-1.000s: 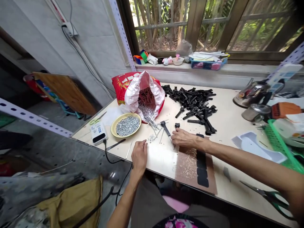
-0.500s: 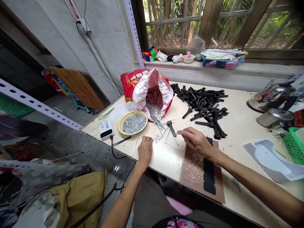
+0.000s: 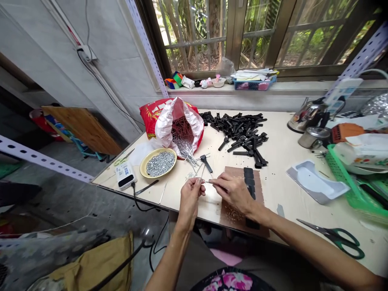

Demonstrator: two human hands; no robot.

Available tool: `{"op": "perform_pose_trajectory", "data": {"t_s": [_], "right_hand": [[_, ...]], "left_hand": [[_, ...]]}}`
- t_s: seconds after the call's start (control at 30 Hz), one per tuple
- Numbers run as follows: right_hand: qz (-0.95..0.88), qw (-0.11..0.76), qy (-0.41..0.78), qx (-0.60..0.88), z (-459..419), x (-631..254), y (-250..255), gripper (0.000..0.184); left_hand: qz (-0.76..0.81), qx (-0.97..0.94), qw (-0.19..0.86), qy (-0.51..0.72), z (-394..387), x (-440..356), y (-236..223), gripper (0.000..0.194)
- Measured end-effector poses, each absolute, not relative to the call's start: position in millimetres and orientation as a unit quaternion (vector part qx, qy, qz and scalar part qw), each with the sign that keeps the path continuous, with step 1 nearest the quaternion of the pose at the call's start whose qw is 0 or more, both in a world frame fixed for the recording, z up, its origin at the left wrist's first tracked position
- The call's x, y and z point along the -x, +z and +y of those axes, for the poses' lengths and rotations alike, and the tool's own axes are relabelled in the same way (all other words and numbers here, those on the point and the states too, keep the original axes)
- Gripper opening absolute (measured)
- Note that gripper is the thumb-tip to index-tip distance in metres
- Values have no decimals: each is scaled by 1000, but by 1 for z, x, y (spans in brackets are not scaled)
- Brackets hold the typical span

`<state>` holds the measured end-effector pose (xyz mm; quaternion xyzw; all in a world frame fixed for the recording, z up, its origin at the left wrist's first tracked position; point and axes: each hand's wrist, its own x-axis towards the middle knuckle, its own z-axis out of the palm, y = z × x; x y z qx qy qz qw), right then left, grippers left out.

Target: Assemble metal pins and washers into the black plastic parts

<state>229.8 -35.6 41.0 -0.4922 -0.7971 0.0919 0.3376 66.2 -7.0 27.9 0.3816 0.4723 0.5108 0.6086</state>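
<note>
My left hand (image 3: 190,196) and my right hand (image 3: 232,190) meet just above the near edge of the table (image 3: 281,155). Both pinch the ends of a thin metal pin (image 3: 209,182) held level between them. Past my hands lie several loose pins (image 3: 198,169) and one black plastic piece (image 3: 206,161). A red and white bag (image 3: 177,123) spills more pins (image 3: 185,142). A yellow dish (image 3: 158,162) holds small silvery nuts. A heap of black plastic pieces (image 3: 242,129) lies behind. A brown board (image 3: 242,194) with black pads is under my right wrist.
A white charger (image 3: 125,175) with a black cable sits at the left corner, green-handled scissors (image 3: 123,157) behind it. Right side: a white tray (image 3: 317,186), green basket (image 3: 353,180), kettle (image 3: 306,115), steel pot (image 3: 313,138), and large scissors (image 3: 336,236).
Both hands lifted off the table and came together. The right hand picked up a pin and the left hand closed on its other end.
</note>
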Motion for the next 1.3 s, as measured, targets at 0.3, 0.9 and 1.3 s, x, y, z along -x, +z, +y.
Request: {"op": "perform_pose_trajectory", "data": {"t_s": [0.3, 0.9, 1.3], "right_hand": [[-786, 324, 39, 525, -48, -239, 47, 25], [-773, 273, -87, 567, -67, -255, 42, 18], [-746, 289, -17, 600, -73, -267, 30, 20]], "left_hand": [[418, -329, 661, 530, -19, -83, 44, 29], [486, -519, 540, 450, -19, -94, 31, 22], [471, -513, 584, 418, -21, -110, 32, 23]]}}
